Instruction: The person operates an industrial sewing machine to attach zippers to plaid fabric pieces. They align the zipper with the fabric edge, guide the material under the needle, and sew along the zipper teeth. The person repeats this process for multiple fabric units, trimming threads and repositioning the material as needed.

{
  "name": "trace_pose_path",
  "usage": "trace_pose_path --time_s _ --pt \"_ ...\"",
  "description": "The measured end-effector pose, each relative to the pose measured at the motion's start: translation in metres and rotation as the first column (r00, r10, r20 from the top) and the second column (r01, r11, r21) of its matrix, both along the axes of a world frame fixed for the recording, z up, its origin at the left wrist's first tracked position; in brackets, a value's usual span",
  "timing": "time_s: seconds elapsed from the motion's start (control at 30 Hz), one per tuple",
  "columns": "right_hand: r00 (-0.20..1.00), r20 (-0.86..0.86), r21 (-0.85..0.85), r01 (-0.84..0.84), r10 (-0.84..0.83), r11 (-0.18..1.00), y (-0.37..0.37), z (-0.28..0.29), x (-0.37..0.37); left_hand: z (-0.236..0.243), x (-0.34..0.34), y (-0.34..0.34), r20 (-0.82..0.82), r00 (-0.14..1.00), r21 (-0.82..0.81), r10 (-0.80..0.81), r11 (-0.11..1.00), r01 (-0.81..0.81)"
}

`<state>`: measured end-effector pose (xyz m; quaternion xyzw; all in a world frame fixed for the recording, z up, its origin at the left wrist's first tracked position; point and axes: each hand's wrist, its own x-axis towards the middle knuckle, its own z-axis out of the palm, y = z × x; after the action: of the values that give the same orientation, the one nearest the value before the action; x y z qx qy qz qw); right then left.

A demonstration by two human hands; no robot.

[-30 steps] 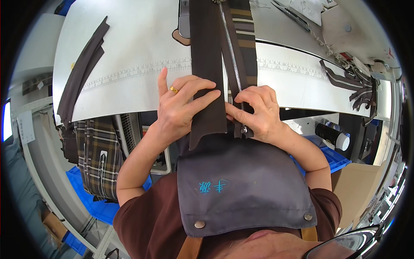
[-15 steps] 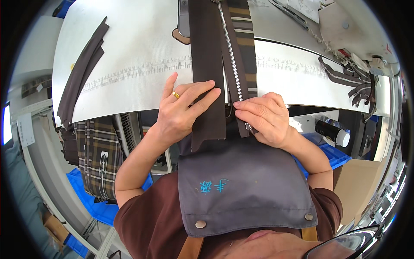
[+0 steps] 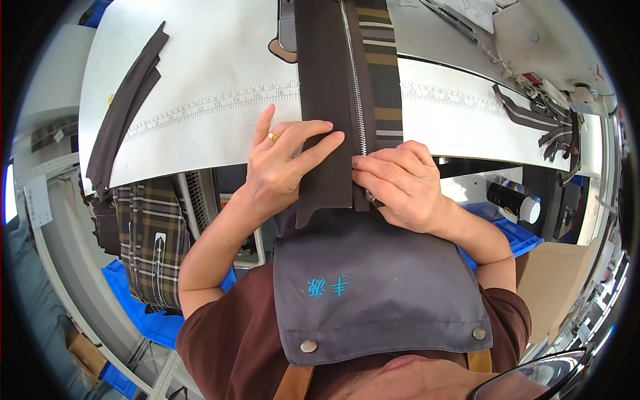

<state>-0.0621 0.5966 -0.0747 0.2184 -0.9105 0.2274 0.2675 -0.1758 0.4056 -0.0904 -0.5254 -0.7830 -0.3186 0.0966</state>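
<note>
A long dark brown fabric strip hangs over the table's near edge. My left hand is closed on its left side, two fingertips on top; the thumb is hidden. A metal zipper on brown tape runs along the strip's right edge. My right hand pinches the tape at its lower end, beside the silver zipper pull. Striped fabric lies along the right of the zipper. Strip and tape edges meet between my hands.
The white table has a printed ruler scale. More brown strips lie at left, and several zipper pieces at right. A phone touches the strip. Plaid pieces hang over a blue bin. Tweezers lie at the back.
My right hand has brought the zipper tape left against the brown strip, and the gap between them has closed. The strip's lower end has risen slightly. My left hand has barely moved.
</note>
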Motion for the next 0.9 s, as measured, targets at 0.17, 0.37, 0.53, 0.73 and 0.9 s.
trace_pose_path --time_s 0.17,0.37,0.53,0.73,0.9 --pt "1.000 -0.021 0.002 -0.005 0.005 1.000 -0.006 -0.006 -0.003 -0.003 -0.001 0.001 -0.014 1.000 0.012 0.004 1.000 -0.004" --pt "0.999 -0.034 -0.003 -0.036 0.036 0.999 -0.005 -0.008 -0.005 0.001 0.004 0.003 0.012 1.000 0.011 0.023 1.000 -0.023" --pt "0.996 -0.043 0.009 -0.080 0.080 0.997 -0.003 -0.009 -0.007 0.000 0.002 0.004 -0.028 1.000 -0.008 -0.004 1.000 0.003" --pt "0.963 0.128 -0.124 -0.223 0.238 0.967 0.022 0.001 -0.002 0.007 0.001 0.001 0.000 1.000 -0.071 -0.026 0.997 0.026" --pt "0.973 0.229 0.086 -0.002 -0.018 0.996 0.019 0.000 -0.009 0.007 0.003 0.002 0.040 0.999 -0.065 -0.016 0.998 0.019"
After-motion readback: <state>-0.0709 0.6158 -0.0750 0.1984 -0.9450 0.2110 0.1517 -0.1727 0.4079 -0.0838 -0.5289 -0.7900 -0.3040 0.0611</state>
